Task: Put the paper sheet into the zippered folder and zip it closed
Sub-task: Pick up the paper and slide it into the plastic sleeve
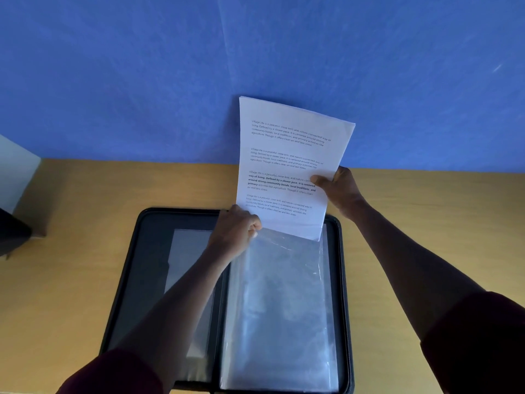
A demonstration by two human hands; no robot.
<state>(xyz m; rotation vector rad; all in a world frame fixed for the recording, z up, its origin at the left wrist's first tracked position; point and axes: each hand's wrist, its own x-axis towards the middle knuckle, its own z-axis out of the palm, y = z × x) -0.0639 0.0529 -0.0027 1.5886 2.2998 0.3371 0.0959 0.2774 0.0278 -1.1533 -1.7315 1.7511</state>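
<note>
Dark maroon sleeves (480,345) nearest, both forearms reaching forward. Zippered folder (133,280) lies open flat on yellow wooden table (71,223), black rim all round, clear plastic sleeves (281,302) stacked on right half. Blue wall (142,81) behind table; pale block (14,172) at far left edge. Left hand (235,231) pinches top edge of front sleeve. Right hand (338,189) clamped on paper sheet (287,166), printed side up, its lower edge touching sleeve opening, upper part raised before wall.
</note>
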